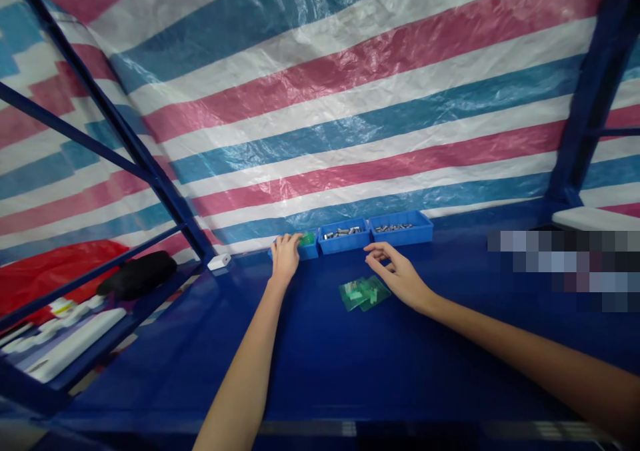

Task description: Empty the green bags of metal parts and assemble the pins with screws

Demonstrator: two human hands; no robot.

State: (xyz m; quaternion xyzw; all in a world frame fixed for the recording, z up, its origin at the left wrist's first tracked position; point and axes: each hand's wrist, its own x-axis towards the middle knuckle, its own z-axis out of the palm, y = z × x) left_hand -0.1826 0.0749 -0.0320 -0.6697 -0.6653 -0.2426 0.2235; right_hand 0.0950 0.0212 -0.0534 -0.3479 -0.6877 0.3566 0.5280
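My left hand [286, 256] reaches over the leftmost blue bin [310, 251], its fingers bent down and drawn together, with the tips hidden. Beside its thumb, green plastic bags [306, 239] show in that bin. Whatever those fingers hold cannot be made out. My right hand [397, 276] hovers above the table with loosely curved fingers; a gap shows between thumb and forefinger, and nothing is visible in it. Just left of this hand, two small green see-through bags [354, 293] overlap on the blue tabletop, with small pale pieces inside.
A middle blue bin [345, 244] and a right blue bin [410, 234] hold small metal parts. A white plug-like block [219, 261] sits at the back left. Blue frame posts [583, 111] rise at the table's sides. A white slab [600, 219] lies far right.
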